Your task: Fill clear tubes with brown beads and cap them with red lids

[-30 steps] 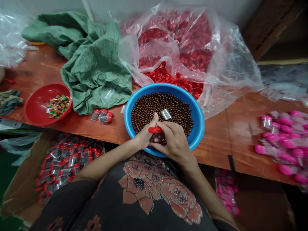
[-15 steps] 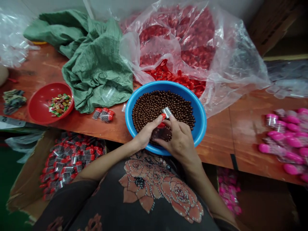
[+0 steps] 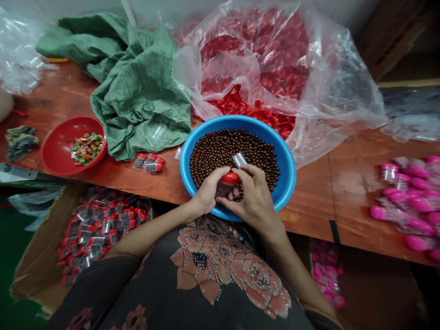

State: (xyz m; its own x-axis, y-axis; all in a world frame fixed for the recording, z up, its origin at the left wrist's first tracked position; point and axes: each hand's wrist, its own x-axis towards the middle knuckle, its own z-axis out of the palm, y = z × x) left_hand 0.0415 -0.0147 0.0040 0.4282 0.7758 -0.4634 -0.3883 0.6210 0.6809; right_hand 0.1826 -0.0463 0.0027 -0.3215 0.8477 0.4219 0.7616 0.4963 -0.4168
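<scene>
A clear, red-capped plastic jar (image 3: pixel 225 189) is held over a round blue basin (image 3: pixel 292 170) by the half-curled left hand (image 3: pixel 205 191) and right hand (image 3: pixel 256 198); capping seems in progress, and level pressure is needed.

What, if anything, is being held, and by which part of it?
A small clear plastic jar with a red cap; the left hand and right hand hold it from both sides, near the cap.

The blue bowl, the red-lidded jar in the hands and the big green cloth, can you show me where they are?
Blue bowl (image 3: pixel 287 164): head view, on its bare inner wall.
Red-lidded jar (image 3: pixel 230 178): head view, on its lid.
Green cloth (image 3: pixel 132 98): head view, on its crumpled middle.
</scene>
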